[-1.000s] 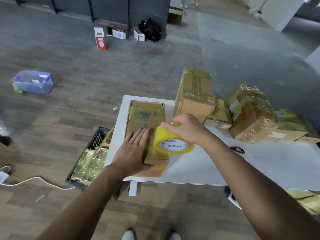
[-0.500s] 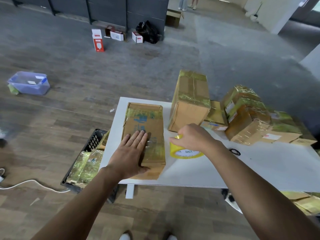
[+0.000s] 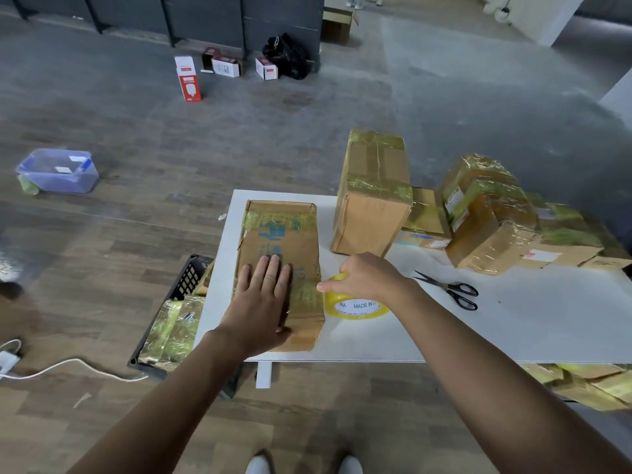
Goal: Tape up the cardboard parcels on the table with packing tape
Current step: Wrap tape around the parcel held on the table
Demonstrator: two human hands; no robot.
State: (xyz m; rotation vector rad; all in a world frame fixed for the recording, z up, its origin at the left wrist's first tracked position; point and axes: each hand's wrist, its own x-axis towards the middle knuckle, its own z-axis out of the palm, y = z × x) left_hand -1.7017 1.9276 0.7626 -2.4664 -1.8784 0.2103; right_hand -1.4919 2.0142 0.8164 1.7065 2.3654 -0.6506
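Note:
A flat cardboard parcel [image 3: 280, 234] with blue print and yellowish tape bands lies at the left end of the white table [image 3: 513, 336]. My left hand [image 3: 263, 299] presses flat on its near half, fingers straight. My right hand [image 3: 366, 278] grips a yellow roll of packing tape [image 3: 355, 307] that stands on the table against the parcel's right edge. A taller taped box [image 3: 372, 193] stands upright behind the roll.
Black-handled scissors [image 3: 451, 289] lie on the table right of my right hand. Several taped parcels [image 3: 489, 217] are piled at the back right. A black crate [image 3: 171, 323] with wrapped parcels sits on the floor at the table's left; more parcels [image 3: 588, 384] lie under the right side.
My right hand has lowered the tape roll from above the parcel down onto the table beside the parcel's right edge. My left hand has stayed flat on the parcel.

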